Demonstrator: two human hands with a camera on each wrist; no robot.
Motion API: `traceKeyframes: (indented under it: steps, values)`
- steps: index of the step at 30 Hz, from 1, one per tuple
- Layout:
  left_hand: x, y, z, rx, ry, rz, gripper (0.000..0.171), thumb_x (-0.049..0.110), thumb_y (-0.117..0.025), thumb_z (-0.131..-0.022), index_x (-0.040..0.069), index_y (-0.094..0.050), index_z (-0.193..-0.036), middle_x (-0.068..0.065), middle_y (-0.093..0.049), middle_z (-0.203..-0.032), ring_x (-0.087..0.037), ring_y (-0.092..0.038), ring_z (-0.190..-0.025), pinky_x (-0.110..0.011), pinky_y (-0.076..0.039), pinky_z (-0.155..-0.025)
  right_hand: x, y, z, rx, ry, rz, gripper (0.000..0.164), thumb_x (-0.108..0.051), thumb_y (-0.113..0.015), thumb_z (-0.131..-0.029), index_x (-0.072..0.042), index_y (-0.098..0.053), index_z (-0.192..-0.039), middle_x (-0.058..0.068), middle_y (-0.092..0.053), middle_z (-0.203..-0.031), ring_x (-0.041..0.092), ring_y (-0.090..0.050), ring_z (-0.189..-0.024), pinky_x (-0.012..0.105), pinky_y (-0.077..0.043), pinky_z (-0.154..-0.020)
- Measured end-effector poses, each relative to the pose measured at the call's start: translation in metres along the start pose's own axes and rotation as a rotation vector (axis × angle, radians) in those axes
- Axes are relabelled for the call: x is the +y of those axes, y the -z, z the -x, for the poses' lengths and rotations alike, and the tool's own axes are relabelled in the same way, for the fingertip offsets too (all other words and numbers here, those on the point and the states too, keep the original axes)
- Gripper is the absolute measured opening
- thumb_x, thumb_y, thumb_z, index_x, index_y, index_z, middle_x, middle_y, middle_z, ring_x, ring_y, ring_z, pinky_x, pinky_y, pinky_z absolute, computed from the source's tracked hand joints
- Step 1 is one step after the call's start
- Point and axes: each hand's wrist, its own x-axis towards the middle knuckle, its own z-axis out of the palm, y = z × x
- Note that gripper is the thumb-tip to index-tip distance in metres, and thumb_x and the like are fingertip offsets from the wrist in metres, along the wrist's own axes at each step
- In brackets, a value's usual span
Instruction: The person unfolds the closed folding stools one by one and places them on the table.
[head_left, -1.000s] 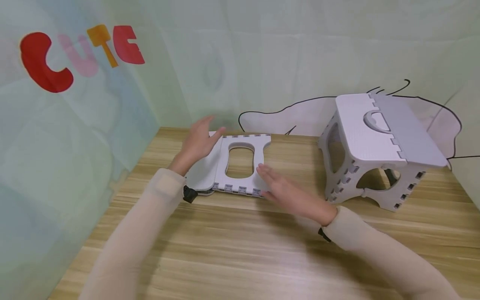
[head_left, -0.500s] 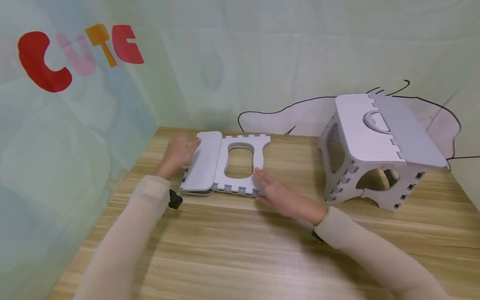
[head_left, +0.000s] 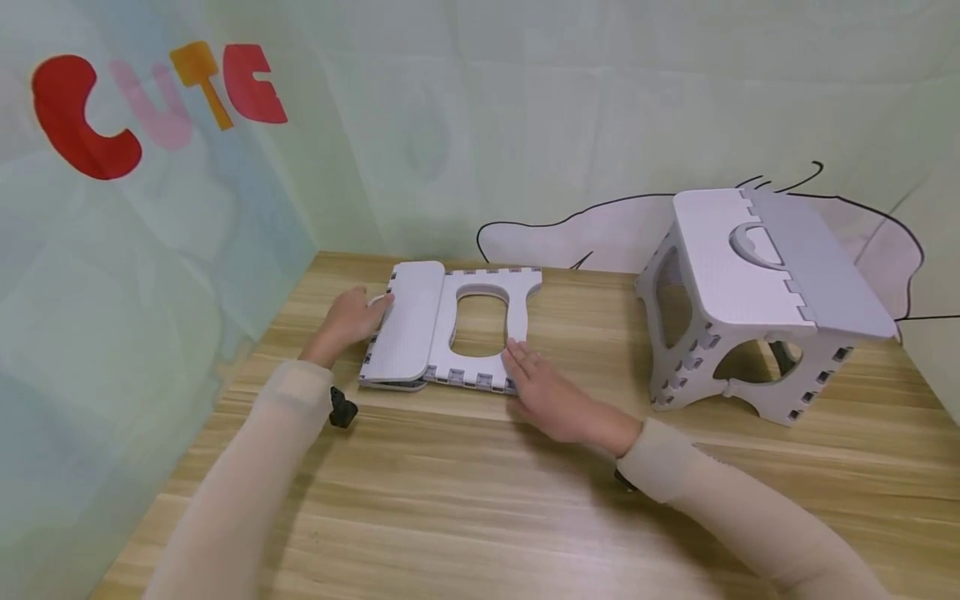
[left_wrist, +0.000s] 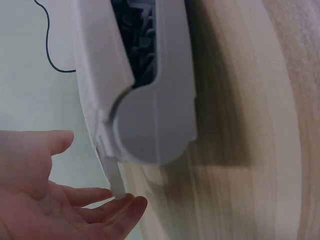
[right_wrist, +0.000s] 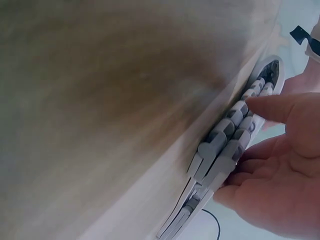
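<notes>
A folding step stool (head_left: pixel 408 325) lies folded flat on the wooden table (head_left: pixel 450 492), its white top panel at the left and its leg frame with a large oval opening at the right. My left hand (head_left: pixel 347 322) is at the panel's left edge. In the left wrist view, the fingers touch a thin white tab (left_wrist: pixel 116 180) projecting from the stool, and the thumb stands apart from it. My right hand (head_left: pixel 552 397) rests on the frame's near right corner with its fingers extended. In the right wrist view, the thumb lies along the stool's hinged side (right_wrist: pixel 235 117).
A second folding step stool (head_left: pixel 738 275), white and grey, stands unfolded on the right of the table. Behind the table hangs a pale printed backdrop (head_left: pixel 525 125), which also covers the left side and carries colourful letters.
My left hand has moved left and down, from over the white panel to its outer edge. The right hand has shifted slightly left along the frame. Both stools stay in place.
</notes>
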Motion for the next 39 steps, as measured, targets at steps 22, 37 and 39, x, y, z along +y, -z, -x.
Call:
traceKeyframes:
  steps: [22, 37, 39]
  values:
    - [-0.007, -0.002, 0.005, -0.017, -0.007, 0.046, 0.069, 0.043, -0.033, -0.107, -0.015, -0.036, -0.144, -0.033, -0.048, -0.135, -0.039, -0.050, -0.115, -0.054, -0.043, -0.101, -0.004, -0.012, 0.000, -0.017, 0.027, 0.223, 0.052, 0.008, -0.042, -0.100, 0.020, -0.023, -0.147, 0.040, -0.016, -0.153, 0.049, -0.019, -0.144, 0.056, -0.023, -0.115]
    - [-0.008, 0.005, 0.009, -0.006, -0.025, 0.062, 0.069, 0.046, -0.033, -0.106, -0.013, -0.047, -0.137, -0.032, -0.052, -0.131, -0.040, -0.052, -0.114, -0.055, -0.044, -0.099, -0.004, -0.011, -0.001, -0.011, 0.006, 0.243, 0.056, 0.014, -0.046, -0.095, 0.019, -0.024, -0.147, 0.039, -0.018, -0.154, 0.048, -0.020, -0.144, 0.055, -0.025, -0.114]
    - [-0.006, 0.007, 0.009, 0.006, -0.035, 0.059, 0.069, 0.047, -0.033, -0.106, -0.013, -0.048, -0.137, -0.032, -0.052, -0.131, -0.039, -0.051, -0.112, -0.055, -0.045, -0.099, -0.004, -0.010, -0.001, -0.015, -0.006, 0.231, 0.058, 0.015, -0.046, -0.094, 0.019, -0.023, -0.147, 0.038, -0.016, -0.154, 0.048, -0.019, -0.145, 0.054, -0.024, -0.115]
